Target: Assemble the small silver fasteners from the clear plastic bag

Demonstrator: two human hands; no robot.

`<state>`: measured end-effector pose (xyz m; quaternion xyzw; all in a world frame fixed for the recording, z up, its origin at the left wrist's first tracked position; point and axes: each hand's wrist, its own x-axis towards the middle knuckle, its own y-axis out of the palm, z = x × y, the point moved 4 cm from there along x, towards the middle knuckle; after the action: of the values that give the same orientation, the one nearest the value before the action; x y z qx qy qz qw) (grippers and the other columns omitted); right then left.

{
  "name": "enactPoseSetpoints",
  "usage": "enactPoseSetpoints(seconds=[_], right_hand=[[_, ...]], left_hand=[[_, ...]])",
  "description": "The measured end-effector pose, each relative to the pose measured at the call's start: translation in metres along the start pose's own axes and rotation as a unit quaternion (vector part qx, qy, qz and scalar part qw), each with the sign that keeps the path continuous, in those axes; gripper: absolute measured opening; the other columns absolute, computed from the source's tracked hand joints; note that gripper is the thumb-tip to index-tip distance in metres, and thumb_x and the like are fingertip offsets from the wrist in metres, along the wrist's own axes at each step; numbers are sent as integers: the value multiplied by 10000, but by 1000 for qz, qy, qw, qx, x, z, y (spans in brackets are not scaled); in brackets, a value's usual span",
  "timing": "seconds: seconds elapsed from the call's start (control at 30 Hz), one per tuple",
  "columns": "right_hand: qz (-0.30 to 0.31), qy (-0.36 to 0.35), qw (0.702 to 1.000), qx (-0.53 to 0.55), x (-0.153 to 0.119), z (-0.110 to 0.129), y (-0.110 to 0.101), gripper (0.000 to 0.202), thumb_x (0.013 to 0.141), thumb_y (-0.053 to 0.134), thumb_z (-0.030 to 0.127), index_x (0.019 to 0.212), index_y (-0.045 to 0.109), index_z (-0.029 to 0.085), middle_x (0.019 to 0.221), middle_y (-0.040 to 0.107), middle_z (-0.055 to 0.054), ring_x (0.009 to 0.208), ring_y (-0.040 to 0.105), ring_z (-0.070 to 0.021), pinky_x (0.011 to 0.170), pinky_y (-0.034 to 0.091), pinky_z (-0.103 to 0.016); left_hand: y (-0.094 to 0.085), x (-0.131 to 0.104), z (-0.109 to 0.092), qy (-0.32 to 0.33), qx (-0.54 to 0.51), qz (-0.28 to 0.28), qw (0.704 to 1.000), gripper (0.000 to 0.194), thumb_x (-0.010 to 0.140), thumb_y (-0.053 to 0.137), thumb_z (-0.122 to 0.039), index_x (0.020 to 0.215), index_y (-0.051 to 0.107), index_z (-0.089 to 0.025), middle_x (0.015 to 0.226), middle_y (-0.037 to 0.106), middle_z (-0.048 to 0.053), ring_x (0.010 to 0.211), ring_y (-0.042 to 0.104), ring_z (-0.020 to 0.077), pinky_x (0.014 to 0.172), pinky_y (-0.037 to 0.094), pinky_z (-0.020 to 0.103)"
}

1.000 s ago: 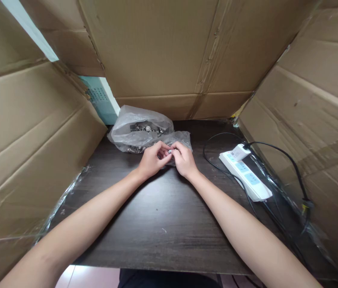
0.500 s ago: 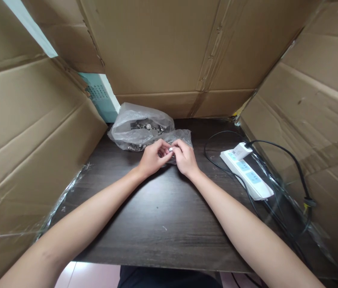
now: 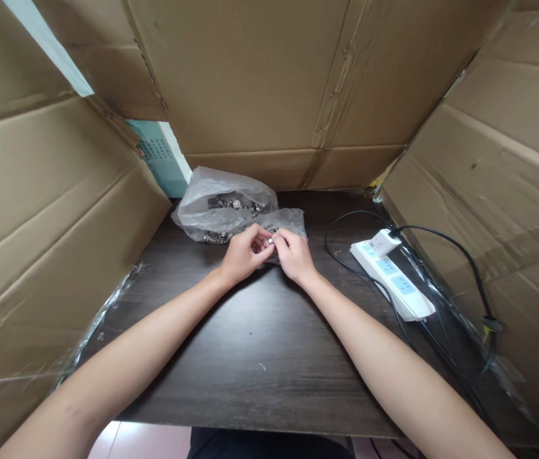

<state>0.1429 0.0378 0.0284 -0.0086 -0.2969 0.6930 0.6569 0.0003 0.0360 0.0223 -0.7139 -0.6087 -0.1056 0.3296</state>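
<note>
Between my fingertips is a small shiny metal piece (image 3: 270, 241), too small to make out in detail. My left hand (image 3: 246, 254) pinches it from the left with curled fingers. From the right, the closed fingers of my right hand (image 3: 293, 255) touch the same piece. Both hands are over the near edge of a translucent plastic bag (image 3: 197, 213), which lies open on the dark wooden table (image 3: 250, 357). Many small metal parts (image 3: 236, 204) show inside the bag, and part of its near side is hidden by my hands.
At the right a white power strip (image 3: 400, 284) holds a white plug (image 3: 384, 243), with black cables (image 3: 465, 248) running around it. Cardboard walls (image 3: 259, 76) enclose the table at the left, back and right. A pale green panel (image 3: 159, 156) shows through a gap at the back left.
My hands stay in nearly the same place, with the fingertips slightly shifted around the metal piece. The whole view has moved very slightly.
</note>
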Motion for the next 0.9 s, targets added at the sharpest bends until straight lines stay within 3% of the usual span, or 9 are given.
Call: enactPoseSetpoints(seconds=[0.13, 0.4, 0.9], right_hand=[[-1, -6, 1000, -5, 0, 0, -1, 314, 933, 411, 354, 648, 449, 230, 647, 542, -1, 652, 505, -166, 660, 355, -301], [-5, -24, 1000, 6, 1, -1, 0, 137, 829, 424, 272, 732, 512, 232, 758, 607, -26, 754, 559, -196, 745, 410, -317], [4, -17, 1000, 6, 2, -2, 1, 153, 843, 427, 287, 731, 512, 228, 718, 589, -11, 705, 537, -179, 695, 393, -307]], left_hand=[[0, 0, -1, -1, -1, 0, 1000, 134, 865, 701, -230, 952, 618, -169, 778, 683, 4, 658, 643, 120, 619, 524, 218], [0, 0, -2, -5, 1, 5, 1000, 122, 868, 698, -229, 950, 627, -173, 768, 680, -2, 657, 641, 119, 619, 525, 217], [0, 1, -2, -20, 16, 13, 1000, 159, 872, 710, -242, 1003, 651, -173, 763, 673, -3, 660, 636, 117, 619, 516, 214]])
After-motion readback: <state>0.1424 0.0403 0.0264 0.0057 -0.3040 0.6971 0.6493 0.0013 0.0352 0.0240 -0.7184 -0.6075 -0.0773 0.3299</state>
